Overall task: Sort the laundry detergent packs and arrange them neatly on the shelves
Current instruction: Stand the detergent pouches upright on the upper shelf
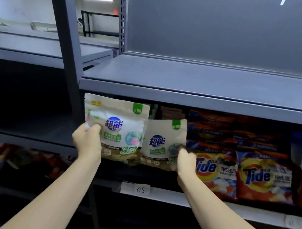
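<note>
Two hands at a pair of white detergent pouches on a grey metal shelf, centre of the frame.

The left hand [87, 140] pinches the lower left corner of a white-and-gold stand-up pouch with a blue logo and green tab [117, 129], thumb curled over its front. Just beside it to the right stands a second, matching white-and-gold pouch [161, 144]; the right hand [186, 162] is at its lower right edge, but blur hides whether the fingers grip it. Both pouches sit in the middle grey shelf [248, 211] bay, above a white label reading "05" [140, 189]. To the right are orange Tide bags [261, 177], stacked in rows. The upper grey shelf board [208, 81] fills the upper frame.
</note>
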`<state>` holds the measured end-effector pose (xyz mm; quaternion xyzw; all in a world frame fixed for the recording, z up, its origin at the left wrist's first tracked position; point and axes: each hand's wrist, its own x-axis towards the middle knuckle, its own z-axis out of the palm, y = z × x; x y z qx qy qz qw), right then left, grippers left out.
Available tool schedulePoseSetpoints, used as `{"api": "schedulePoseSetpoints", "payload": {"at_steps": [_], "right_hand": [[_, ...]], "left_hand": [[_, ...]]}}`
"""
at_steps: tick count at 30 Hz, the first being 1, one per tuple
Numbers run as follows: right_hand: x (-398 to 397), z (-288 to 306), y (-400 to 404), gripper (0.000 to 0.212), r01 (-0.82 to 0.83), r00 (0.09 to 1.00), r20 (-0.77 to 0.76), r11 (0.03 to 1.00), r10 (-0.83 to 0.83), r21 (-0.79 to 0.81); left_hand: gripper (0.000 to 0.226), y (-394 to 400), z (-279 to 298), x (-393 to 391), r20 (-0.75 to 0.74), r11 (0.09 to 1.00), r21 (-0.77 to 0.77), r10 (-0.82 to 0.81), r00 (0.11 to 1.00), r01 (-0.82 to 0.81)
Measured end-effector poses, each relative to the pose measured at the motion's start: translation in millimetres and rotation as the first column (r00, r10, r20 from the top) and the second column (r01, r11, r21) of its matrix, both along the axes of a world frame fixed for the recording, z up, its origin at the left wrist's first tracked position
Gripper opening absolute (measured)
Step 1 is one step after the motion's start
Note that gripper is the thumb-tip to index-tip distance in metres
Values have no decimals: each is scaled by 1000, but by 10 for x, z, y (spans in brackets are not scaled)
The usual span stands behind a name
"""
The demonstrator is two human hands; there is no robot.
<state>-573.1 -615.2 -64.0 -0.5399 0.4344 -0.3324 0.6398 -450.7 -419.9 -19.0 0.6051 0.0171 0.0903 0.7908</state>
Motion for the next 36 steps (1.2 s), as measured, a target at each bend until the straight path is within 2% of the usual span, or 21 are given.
{"api": "schedulePoseSetpoints", "payload": {"at_steps": [4,8,10,19,21,23,26,29,31,33,34,36], "right_hand": [[234,-140,29,46,-161,980,-97,978,175,134],[391,-287,124,43,-391,895,-176,911,409,129],[445,-361,187,36,-443,872,-175,888,458,121],[738,-666,271,25,-408,867,-219,890,447,202],[765,-698,277,21,-426,862,-226,889,455,166],[767,-721,263,16,-478,816,-316,872,485,103],[761,-748,215,27,-506,790,-382,862,480,36],[705,-745,192,31,-474,783,-455,881,425,7],[654,-746,171,28,-455,780,-516,887,354,-77],[603,-715,174,21,-495,737,-597,854,317,-158],[579,-687,182,21,-556,686,-647,814,332,-172],[546,-643,209,31,-694,583,-677,709,450,-125]], "left_hand": [[33,-57,-180,84,-33,987,37,-158,987,159],[22,-91,-447,117,-123,943,130,-290,949,306],[18,-77,-607,135,-168,911,169,-349,922,376],[25,49,-1057,284,-290,837,188,-453,843,514],[22,75,-1121,325,-299,834,173,-463,835,524],[21,96,-1173,355,-302,839,162,-460,835,520],[23,94,-1222,381,-302,834,160,-468,831,528],[26,52,-1244,383,-294,834,175,-462,837,522],[28,22,-1256,380,-283,838,190,-451,846,511],[28,-5,-1271,378,-277,840,195,-449,850,507],[27,-16,-1279,378,-277,840,195,-448,850,506],[27,-23,-1308,379,-277,838,195,-451,848,509]]}}
